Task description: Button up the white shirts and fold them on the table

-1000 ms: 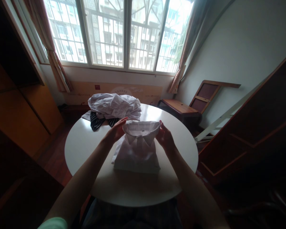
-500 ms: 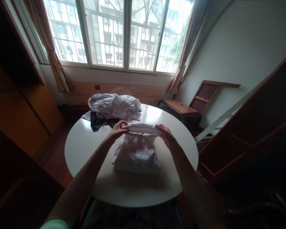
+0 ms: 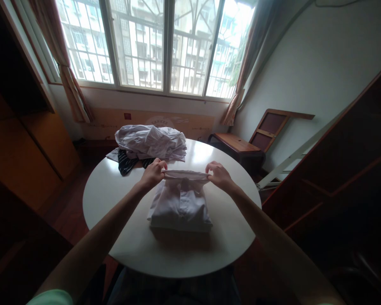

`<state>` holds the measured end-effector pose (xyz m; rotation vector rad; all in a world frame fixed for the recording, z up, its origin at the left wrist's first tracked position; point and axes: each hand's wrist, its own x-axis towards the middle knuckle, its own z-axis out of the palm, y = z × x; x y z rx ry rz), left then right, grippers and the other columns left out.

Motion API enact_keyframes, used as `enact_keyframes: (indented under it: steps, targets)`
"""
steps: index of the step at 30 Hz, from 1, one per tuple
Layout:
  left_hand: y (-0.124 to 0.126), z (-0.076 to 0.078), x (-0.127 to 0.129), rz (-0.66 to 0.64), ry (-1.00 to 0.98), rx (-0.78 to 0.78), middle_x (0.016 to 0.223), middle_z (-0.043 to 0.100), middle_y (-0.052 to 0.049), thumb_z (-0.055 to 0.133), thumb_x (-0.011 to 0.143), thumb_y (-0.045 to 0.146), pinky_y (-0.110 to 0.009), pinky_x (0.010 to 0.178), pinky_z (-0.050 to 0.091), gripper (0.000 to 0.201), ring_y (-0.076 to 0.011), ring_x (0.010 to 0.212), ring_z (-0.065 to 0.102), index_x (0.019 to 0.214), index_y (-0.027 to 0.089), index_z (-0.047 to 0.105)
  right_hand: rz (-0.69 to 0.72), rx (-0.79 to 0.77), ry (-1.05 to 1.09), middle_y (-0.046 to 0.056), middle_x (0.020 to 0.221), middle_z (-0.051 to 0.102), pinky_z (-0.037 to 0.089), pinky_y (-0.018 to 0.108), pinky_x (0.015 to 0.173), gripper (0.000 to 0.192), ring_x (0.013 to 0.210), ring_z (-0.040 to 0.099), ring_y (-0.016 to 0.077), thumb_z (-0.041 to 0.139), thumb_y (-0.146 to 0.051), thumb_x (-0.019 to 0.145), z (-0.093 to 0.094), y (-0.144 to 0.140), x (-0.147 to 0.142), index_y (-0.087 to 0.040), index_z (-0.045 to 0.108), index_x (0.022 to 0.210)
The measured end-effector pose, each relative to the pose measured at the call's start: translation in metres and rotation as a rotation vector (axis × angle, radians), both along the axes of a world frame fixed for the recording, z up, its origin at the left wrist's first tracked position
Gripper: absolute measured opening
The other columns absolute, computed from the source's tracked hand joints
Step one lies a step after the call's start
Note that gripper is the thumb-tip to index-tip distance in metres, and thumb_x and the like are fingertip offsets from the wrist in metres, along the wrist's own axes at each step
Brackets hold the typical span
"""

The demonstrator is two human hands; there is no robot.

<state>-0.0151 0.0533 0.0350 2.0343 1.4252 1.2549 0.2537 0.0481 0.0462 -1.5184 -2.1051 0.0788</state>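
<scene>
- I saw my left hand (image 3: 153,173) closed in a pinch on the left end of the collar of the folded white cotton shirt (image 3: 179,204), thumb and fingers curled over the fabric edge.
- My right hand (image 3: 218,175) pinched the right end of the same collar, so the collar lay stretched flat in a band between the two hands.
- The folded white shirt lay on the round white table (image 3: 123,237), its body reaching from between my hands back toward me, in a neat rectangular packet with the button placket facing up.
- Just beyond my left hand sat a crumpled heap of pale shirts (image 3: 150,141), and a dark striped garment (image 3: 127,160) stuck out from under that heap, close to my left knuckles but apart from them.
- Beyond my right hand, past the table edge, stood a low brown wooden bench (image 3: 238,144) with a wooden framed panel (image 3: 269,127) leaning on the wall.
- Farther off, ahead of both hands, was a barred window (image 3: 165,46) with brown curtains at either side.
</scene>
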Motion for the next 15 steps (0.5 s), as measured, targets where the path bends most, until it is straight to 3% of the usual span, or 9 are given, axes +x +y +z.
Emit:
enact_keyframes:
  steps: [4, 9, 12, 15]
  targets:
    - [0.008, 0.005, 0.002, 0.058, 0.042, 0.082, 0.069, 0.055, -0.004, 0.055, 0.054, 0.003, -0.026, 0.070, 0.036, 0.021, -0.0209, 0.076, 0.051, 0.060, 0.021, 0.064, -0.037, -0.055, 0.041, 0.004, 0.073, 0.060, 0.035, 0.028, 0.063, 0.018, 0.071, 0.051, 0.0188, 0.048, -0.006, 0.059, 0.014, -0.003, -0.008, -0.020, 0.057, 0.065]
    - [0.020, 0.016, 0.010, 0.064, 0.097, -0.131, 0.059, 0.056, -0.002, 0.043, 0.056, 0.007, -0.026, 0.064, 0.037, 0.026, -0.0188, 0.070, 0.053, 0.064, 0.018, 0.066, -0.200, -0.215, 0.201, 0.002, 0.060, 0.055, 0.032, 0.026, 0.057, 0.014, 0.064, 0.049, 0.0160, 0.044, -0.010, 0.060, 0.021, 0.010, -0.016, -0.018, 0.055, 0.057]
    - [0.026, 0.021, 0.012, 0.083, 0.074, -0.208, 0.061, 0.058, -0.004, 0.043, 0.060, 0.013, -0.027, 0.064, 0.037, 0.021, -0.0196, 0.071, 0.054, 0.063, 0.014, 0.064, -0.168, -0.369, 0.440, 0.002, 0.055, 0.053, 0.034, 0.026, 0.057, 0.012, 0.061, 0.048, 0.0155, 0.048, -0.015, 0.063, 0.017, 0.022, -0.017, -0.016, 0.054, 0.053]
    - [0.030, 0.019, 0.004, -0.155, -0.201, -0.451, 0.066, 0.061, -0.006, 0.045, 0.073, 0.035, -0.028, 0.063, 0.040, 0.031, -0.0201, 0.069, 0.055, 0.076, 0.013, 0.066, -0.046, -0.511, 0.667, 0.003, 0.061, 0.059, 0.040, 0.027, 0.061, 0.028, 0.062, 0.053, 0.0165, 0.046, -0.035, 0.076, 0.010, 0.028, -0.009, -0.015, 0.060, 0.063]
